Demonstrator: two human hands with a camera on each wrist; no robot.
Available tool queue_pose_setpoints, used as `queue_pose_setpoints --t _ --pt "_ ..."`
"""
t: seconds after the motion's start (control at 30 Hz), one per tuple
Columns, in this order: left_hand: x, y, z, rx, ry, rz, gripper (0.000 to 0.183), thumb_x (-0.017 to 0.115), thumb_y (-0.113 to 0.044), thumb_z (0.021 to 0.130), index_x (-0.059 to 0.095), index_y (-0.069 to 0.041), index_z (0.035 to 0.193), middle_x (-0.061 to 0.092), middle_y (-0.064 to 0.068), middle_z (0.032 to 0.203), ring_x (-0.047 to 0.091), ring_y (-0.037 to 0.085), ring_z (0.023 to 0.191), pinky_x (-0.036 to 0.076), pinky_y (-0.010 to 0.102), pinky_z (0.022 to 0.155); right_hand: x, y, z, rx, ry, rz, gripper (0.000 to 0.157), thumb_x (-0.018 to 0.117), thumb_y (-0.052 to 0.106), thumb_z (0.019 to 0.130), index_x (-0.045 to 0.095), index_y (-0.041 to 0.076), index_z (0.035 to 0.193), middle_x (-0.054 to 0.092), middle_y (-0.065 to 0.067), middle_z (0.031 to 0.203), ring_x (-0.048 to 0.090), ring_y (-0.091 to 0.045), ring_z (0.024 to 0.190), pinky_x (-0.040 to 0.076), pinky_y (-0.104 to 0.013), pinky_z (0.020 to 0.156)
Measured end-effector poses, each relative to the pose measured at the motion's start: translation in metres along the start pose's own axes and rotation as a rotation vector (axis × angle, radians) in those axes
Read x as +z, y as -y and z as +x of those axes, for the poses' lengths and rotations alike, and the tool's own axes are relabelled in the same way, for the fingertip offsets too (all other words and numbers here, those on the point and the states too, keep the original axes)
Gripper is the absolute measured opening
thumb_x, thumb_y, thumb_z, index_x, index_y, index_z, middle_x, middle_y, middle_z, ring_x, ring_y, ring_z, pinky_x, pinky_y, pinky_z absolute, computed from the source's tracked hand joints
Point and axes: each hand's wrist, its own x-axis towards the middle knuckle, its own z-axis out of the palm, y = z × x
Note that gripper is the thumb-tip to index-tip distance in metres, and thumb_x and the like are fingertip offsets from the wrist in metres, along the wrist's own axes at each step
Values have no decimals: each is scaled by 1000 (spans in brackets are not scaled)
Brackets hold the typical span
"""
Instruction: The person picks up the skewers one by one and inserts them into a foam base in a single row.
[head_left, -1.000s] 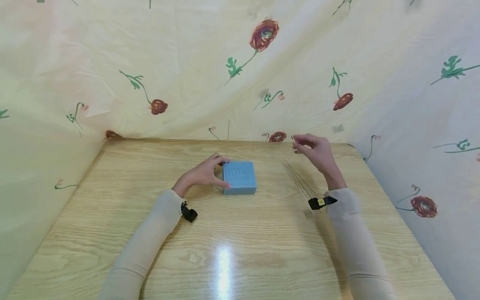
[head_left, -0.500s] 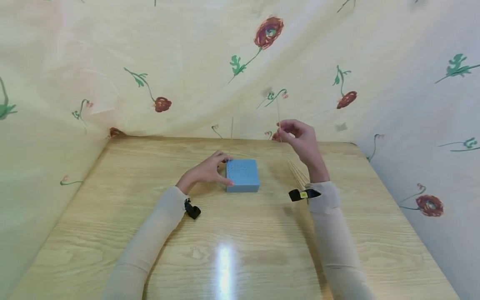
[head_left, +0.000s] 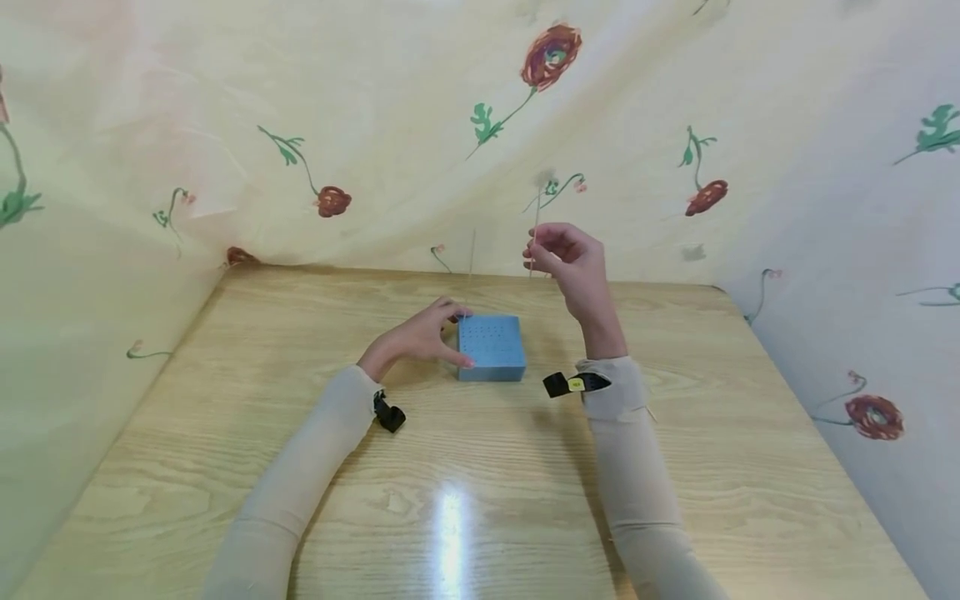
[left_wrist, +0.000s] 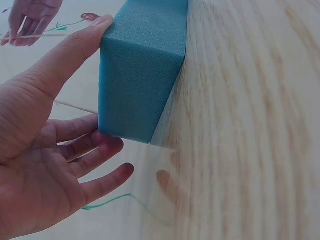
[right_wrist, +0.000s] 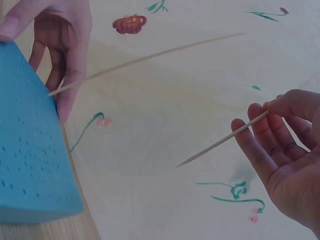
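A blue foam block (head_left: 504,358) with rows of small holes in its top sits on the wooden table. My left hand (head_left: 420,335) steadies it from the left, thumb at the near corner and fingers at the far one. One thin bamboo skewer (right_wrist: 150,56) stands in the block's far left corner, close to those fingers. To the block's right and above it, my right hand (head_left: 576,265) pinches another skewer (right_wrist: 216,145) between thumb and fingers. In the right wrist view its bare pointed end aims toward the block, apart from it.
The wooden table (head_left: 300,517) ends at a flowered cloth (head_left: 405,125) hanging behind and along both sides. My right forearm hides most of the loose skewers lying on the table; an end (head_left: 652,414) peeks out. Each wrist wears a black camera strap.
My right hand has moved left and up with its skewer, from above the loose skewers to near the block. The skewer has swung more upright. My left hand stays on the block.
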Motion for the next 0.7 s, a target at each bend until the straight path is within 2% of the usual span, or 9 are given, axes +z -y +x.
queue_pose_setpoints --t 0.1,0.2,0.27,0.37,0.57,0.7 --pt "-1 0 2 1 10 6 91 87 -35 82 39 -6 155 37 13 149 40 32 139 38 51 115 6 -2 1 -17 4 25 11 68 -4 94 70 2 102 70 -3 91 71 -15 82 62 -28 76" --pt "-2 1 3 -3 18 15 91 87 -35 82 39 -7 155 38 12 149 41 31 138 38 51 115 10 -5 1 -30 7 38 10 68 -4 94 67 -4 104 70 -3 90 71 -16 82 62 -28 75" --pt "-2 1 4 -3 20 18 91 87 -35 82 40 -7 154 39 12 148 41 31 137 38 51 115 11 -6 1 -37 7 42 16 68 -4 94 63 -12 107 70 -3 90 71 -17 82 62 -28 75" --pt "-3 1 5 1 18 25 90 88 -35 81 41 -7 153 40 12 147 42 30 137 38 50 116 12 -6 1 -37 4 45 22 68 -4 94 59 -17 110 70 -3 89 71 -18 82 62 -29 75" --pt "-1 -1 5 11 19 32 89 88 -35 80 43 -5 151 42 12 140 43 30 134 39 48 115 16 -6 -1 -16 7 54 14 67 -4 94 63 -10 106 70 -3 90 70 -15 82 62 -28 75" --pt "-2 0 3 10 13 31 89 88 -34 81 42 -5 151 42 12 139 43 30 133 39 48 114 21 -10 -1 -15 31 28 10 65 -6 95 68 0 102 69 0 91 69 -14 84 61 -27 76"
